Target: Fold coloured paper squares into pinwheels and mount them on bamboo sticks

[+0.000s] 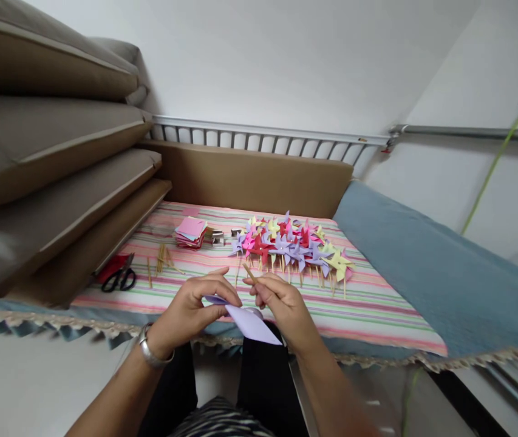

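Left hand (190,309): clenched in a pinch on the near edge of the purple paper (252,323), thumb on top; a metal bangle (149,351) is worn at the wrist.
Right hand (281,301): fingers (263,291) closed around a thin wooden stick (249,272), which is held tilted up and away.
Purple paper: held in the air between both hands, above the lap and just in front of the striped cloth (377,309).
Handling of paper: judged very light, thin and floppy; it is easily creased or torn, so it is best taken by the edges or corners with a light pinch.
Handling of stick: judged light, stiff and brittle; it is best held near its middle.
Finished pinwheels (293,246): laid in a heap on the cloth, beyond the hands.
Paper squares (190,232): stacked left of the heap.
Scissors (119,278): lying at the cloth's left edge, well apart from the hands.
Spare sticks (161,260): lying between scissors and stack.
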A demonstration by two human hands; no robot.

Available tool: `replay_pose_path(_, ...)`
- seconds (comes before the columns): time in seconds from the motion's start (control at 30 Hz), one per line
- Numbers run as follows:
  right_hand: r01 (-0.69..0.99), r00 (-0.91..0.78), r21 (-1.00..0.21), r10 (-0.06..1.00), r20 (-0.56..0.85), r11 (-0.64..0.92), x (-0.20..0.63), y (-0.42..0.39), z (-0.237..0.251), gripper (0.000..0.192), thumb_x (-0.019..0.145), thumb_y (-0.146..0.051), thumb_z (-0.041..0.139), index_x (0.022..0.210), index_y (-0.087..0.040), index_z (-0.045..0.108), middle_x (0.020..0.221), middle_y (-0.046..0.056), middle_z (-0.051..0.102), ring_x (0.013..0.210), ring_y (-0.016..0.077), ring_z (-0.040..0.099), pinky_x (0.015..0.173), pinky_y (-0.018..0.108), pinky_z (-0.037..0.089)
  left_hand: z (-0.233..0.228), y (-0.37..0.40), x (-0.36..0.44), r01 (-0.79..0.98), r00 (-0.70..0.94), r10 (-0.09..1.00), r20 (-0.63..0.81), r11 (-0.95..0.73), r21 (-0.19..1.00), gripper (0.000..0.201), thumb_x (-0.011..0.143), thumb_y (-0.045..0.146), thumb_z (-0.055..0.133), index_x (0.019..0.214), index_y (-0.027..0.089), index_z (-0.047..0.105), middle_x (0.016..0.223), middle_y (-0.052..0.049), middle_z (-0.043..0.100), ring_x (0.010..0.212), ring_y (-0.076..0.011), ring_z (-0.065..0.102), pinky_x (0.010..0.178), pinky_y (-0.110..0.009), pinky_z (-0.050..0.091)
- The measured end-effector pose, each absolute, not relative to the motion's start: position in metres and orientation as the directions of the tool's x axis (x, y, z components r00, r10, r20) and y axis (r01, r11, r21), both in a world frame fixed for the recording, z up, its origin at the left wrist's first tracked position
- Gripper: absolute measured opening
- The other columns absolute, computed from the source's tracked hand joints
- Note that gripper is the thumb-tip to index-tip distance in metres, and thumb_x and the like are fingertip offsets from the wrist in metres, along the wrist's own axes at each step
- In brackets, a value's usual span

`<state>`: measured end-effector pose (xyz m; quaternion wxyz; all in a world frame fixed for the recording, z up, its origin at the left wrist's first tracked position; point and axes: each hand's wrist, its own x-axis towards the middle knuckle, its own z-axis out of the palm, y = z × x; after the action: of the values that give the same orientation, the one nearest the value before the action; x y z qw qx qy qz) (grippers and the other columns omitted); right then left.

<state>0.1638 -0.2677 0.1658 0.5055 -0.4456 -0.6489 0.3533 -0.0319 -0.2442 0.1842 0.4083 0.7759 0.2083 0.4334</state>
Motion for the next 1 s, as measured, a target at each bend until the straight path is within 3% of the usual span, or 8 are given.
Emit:
replay_pose_path(0.07, 0.218, -0.105, -0.908, 0.934, 0.343, 0.358, 0.164, -0.268, 0.164, 0.026, 0.086, -0.03, 0.05, 0.103, -0.02, 0.068, 0.074, 0.002, 0.056, 0.063, 0.011, 0.051, 0.056, 0.022, 0.043, 0.181, -0.244, -0.031, -0.003, 0.56, 0.665, 0.494, -0.594, 0.804, 0.012, 0.078, 0.029, 0.063, 0.077, 0.018, 0.069, 0.074, -0.003, 0.069, 0.073, -0.0159, 0.063, 0.105, -0.043, 0.028)
replay_pose_path(0.2, 0.11, -0.124, -0.957, 0.959, 0.254, 0.268, 0.162, -0.269, 0.162, 0.033, 0.086, -0.028, 0.049, 0.116, -0.021, 0.06, 0.073, 0.0, 0.059, 0.052, 0.0067, 0.045, 0.049, 0.02, 0.041, 0.178, -0.243, -0.03, 0.02, 0.566, 0.666, 0.486, -0.6, 0.799, 0.011, 0.078, 0.028, 0.063, 0.077, 0.019, 0.068, 0.073, -0.002, 0.069, 0.072, -0.0164, 0.063, 0.105, -0.043, 0.028)
replay_pose_path(0.37, 0.049, -0.111, -0.978, 0.974, 0.197, 0.203, 0.158, -0.271, 0.16, 0.031, 0.084, -0.034, 0.054, 0.108, -0.018, 0.065, 0.064, -0.001, 0.054, 0.048, 0.0066, 0.044, 0.042, 0.018, 0.037, 0.177, -0.243, -0.029, 0.016, 0.495, 0.696, 0.521, -0.606, 0.795, 0.008, 0.078, 0.024, 0.062, 0.076, 0.019, 0.068, 0.074, -0.004, 0.068, 0.072, -0.0175, 0.062, 0.101, -0.045, 0.034)
replay_pose_path(0.53, 0.111, -0.077, -0.943, 0.949, 0.307, 0.314, 0.158, -0.27, 0.162, 0.021, 0.082, -0.029, 0.057, 0.095, -0.021, 0.07, 0.074, 0.001, 0.055, 0.062, 0.0107, 0.054, 0.053, 0.021, 0.044, 0.174, -0.242, -0.026, 0.014, 0.44, 0.702, 0.56, -0.628, 0.778, 0.005, 0.076, 0.019, 0.064, 0.076, 0.02, 0.068, 0.076, -0.002, 0.068, 0.072, -0.0161, 0.062, 0.104, -0.043, 0.031)
replay_pose_path(0.77, 0.181, -0.099, -0.887, 0.906, 0.413, 0.424, 0.158, -0.27, 0.167, 0.021, 0.085, -0.025, 0.054, 0.098, -0.023, 0.07, 0.084, 0.004, 0.062, 0.081, 0.0161, 0.057, 0.07, 0.027, 0.044, 0.172, -0.24, -0.024, 0.028, 0.414, 0.692, 0.591, -0.658, 0.752, 0.006, 0.074, 0.016, 0.065, 0.077, 0.021, 0.068, 0.077, -0.002, 0.069, 0.074, -0.016, 0.063, 0.105, -0.044, 0.03)
replay_pose_path(1.0, 0.165, -0.06, -0.9, 0.915, 0.4, 0.404, 0.152, -0.268, 0.163, 0.017, 0.083, -0.027, 0.058, 0.093, -0.024, 0.072, 0.082, 0.003, 0.063, 0.078, 0.016, 0.058, 0.07, 0.027, 0.044, 0.169, -0.239, -0.023, 0.054, 0.329, 0.713, 0.62, -0.669, 0.741, 0.006, 0.073, 0.018, 0.066, 0.076, 0.023, 0.069, 0.075, -0.001, 0.07, 0.073, -0.0166, 0.063, 0.104, -0.047, 0.03)
